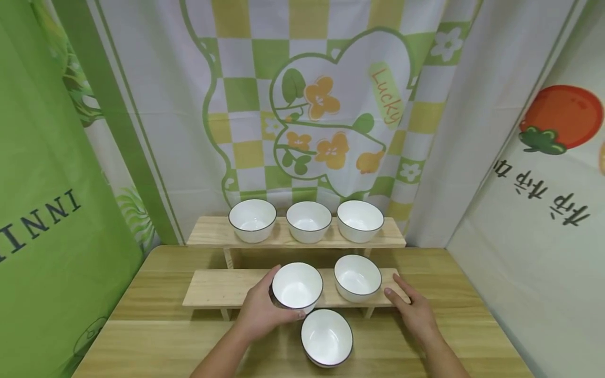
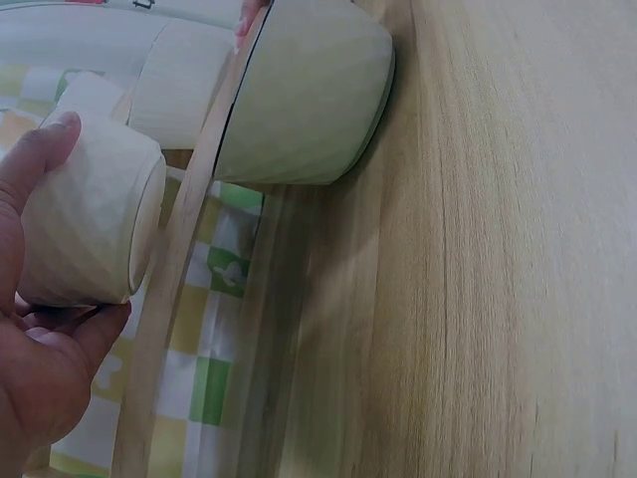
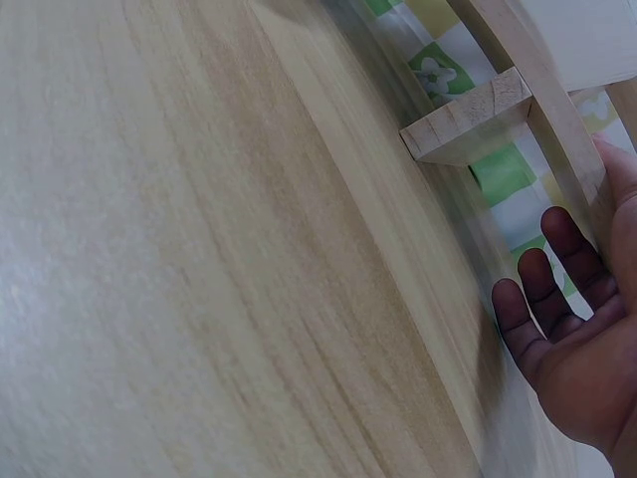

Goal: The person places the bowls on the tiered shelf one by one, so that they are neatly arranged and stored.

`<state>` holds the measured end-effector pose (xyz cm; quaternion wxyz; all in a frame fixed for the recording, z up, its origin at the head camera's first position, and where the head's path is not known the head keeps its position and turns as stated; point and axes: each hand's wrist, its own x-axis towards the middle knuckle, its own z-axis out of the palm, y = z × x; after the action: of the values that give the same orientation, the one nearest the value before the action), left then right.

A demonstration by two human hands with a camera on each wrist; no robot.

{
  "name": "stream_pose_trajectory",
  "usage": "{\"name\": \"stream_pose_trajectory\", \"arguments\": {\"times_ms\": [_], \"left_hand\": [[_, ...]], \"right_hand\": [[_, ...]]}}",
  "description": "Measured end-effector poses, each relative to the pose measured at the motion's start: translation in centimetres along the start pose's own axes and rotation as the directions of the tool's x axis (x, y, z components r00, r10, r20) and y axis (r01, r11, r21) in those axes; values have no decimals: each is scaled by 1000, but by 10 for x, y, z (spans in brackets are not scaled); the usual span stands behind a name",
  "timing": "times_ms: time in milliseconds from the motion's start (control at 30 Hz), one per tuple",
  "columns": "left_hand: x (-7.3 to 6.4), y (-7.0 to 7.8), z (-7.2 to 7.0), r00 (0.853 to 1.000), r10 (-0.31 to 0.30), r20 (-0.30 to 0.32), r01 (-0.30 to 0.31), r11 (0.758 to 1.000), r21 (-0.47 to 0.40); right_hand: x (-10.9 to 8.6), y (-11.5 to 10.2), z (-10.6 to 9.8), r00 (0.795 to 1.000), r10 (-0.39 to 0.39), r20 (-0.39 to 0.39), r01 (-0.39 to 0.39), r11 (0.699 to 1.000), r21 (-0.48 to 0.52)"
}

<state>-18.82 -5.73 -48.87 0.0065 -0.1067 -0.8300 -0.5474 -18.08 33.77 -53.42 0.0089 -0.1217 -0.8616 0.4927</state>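
Note:
My left hand [image 1: 262, 310] grips a white bowl [image 1: 297, 286] with a dark rim, thumb on its near side and fingers round its left. This bowl is over the lower wooden shelf [image 1: 215, 289]; in the left wrist view its ribbed outer wall [image 2: 90, 204] shows between thumb and fingers. At the right end of that shelf, my right hand [image 1: 418, 312] has its fingertips by the board's edge, with the other fingers [image 3: 542, 284] loosely bent and holding nothing. A second white bowl [image 1: 357, 278] stands on the shelf near it. Another bowl [image 1: 327, 338] sits on the table in front.
Three matching bowls, at left [image 1: 252, 220], middle [image 1: 309, 222] and right [image 1: 360, 221], stand in a row on the upper shelf [image 1: 208, 231]. A wooden support [image 3: 473, 119] holds up the lower board. Printed curtains [image 1: 331, 131] hang behind the wooden table [image 1: 142, 325] and at both sides.

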Motion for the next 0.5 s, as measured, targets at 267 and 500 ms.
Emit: {"name": "stream_pose_trajectory", "arguments": {"times_ms": [267,500], "left_hand": [[9,0,10,1000,-6,7,7,999,-51],[15,-1,17,1000,-2,-8,2,999,-49]], "right_hand": [[0,0,-1,1000,1,0,-1,1000,14],[-1,0,1,1000,9,0,-9,1000,1]]}}
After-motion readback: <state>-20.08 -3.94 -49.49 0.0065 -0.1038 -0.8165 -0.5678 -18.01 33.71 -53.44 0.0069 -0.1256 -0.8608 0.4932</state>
